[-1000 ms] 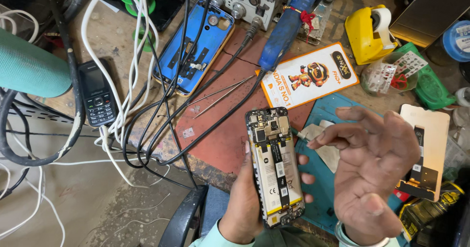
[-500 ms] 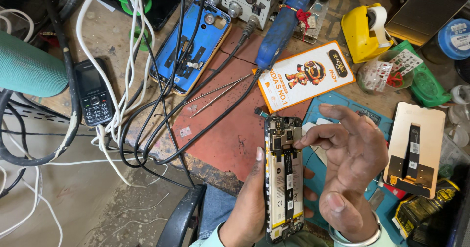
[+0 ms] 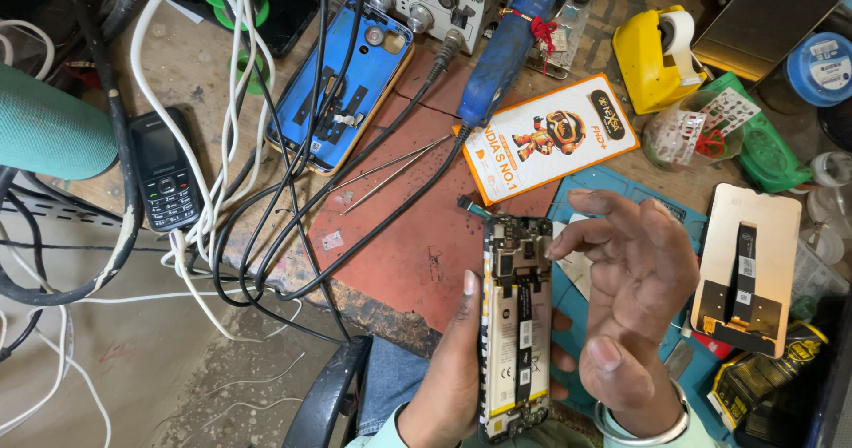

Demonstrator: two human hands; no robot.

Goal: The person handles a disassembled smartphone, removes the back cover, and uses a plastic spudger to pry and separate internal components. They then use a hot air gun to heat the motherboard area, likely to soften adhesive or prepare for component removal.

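Counter [image 3: 390, 261], red-brown top w/ worn edge, fills most of the frame, cluttered. Cables [image 3: 266, 190], black & white, loop down the left-centre. Blue phone back cover [image 3: 351, 88] sits upper centre, blue handheld tool [image 3: 506, 48] just right of it, orange-and-white card [image 3: 546, 137] below the tool. Teal mat [image 3: 621, 190] lies at centre-right; a beige screen panel w/ black flex strip [image 3: 745, 270] rests at right edge. Yellow tape dispenser [image 3: 657, 57] upper right. Opened smartphone [image 3: 515, 324], back off, board & battery showing, stands upright in the lower centre, above the counter's near edge. Left hand [image 3: 453, 377] grips it from the left side, thumb along its edge. Right hand [image 3: 630, 297] is open, fingers spread & curled, index tip touching the phone's upper right near the board; holds nothing. Small black keypad phone [image 3: 164, 182] at left. Tweezers [image 3: 390, 168] lie mid-counter.
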